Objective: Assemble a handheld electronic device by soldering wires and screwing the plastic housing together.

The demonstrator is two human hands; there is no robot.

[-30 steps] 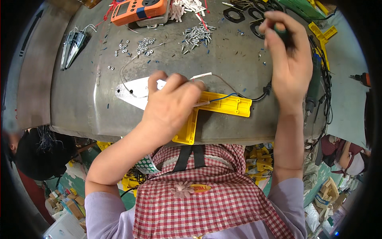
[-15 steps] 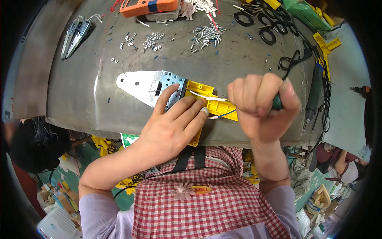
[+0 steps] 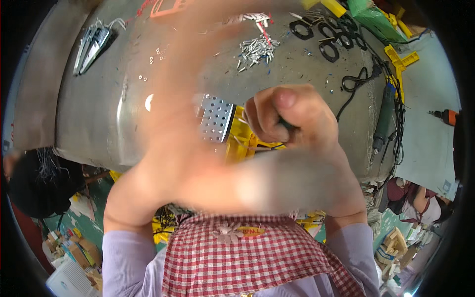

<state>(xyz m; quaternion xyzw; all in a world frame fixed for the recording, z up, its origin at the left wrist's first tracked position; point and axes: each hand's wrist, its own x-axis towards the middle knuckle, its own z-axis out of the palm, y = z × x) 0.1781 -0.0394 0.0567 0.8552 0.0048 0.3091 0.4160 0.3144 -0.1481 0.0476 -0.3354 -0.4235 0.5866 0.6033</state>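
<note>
My left hand [image 3: 183, 163] is raised near the camera and smeared by motion. Its thumb and a finger look spread wide apart, with nothing visible between them; the thumb end is covered in grey. Closed in a fist, my right hand [image 3: 311, 114] grips a dark green handle [image 3: 287, 123]; the tool's working end is hidden. Under my hands lies a yellow plastic housing [image 3: 240, 136], with wires beside my right fist. A perforated metal plate [image 3: 216, 119] adjoins it. The tapered white plate [image 3: 149, 103] shows only its rounded tip past my left hand.
Small screws [image 3: 257, 51] lie in a pile farther back. Black rings [image 3: 329, 51] are at the back right, near a green box [image 3: 373, 20]. A corded power screwdriver [image 3: 384, 116] lies at the right edge. Metal parts [image 3: 93, 47] sit at the far left.
My left hand has lifted off the yellow housing and metal plate toward the camera. My right fist has moved left over the housing, still around the green handle.
</note>
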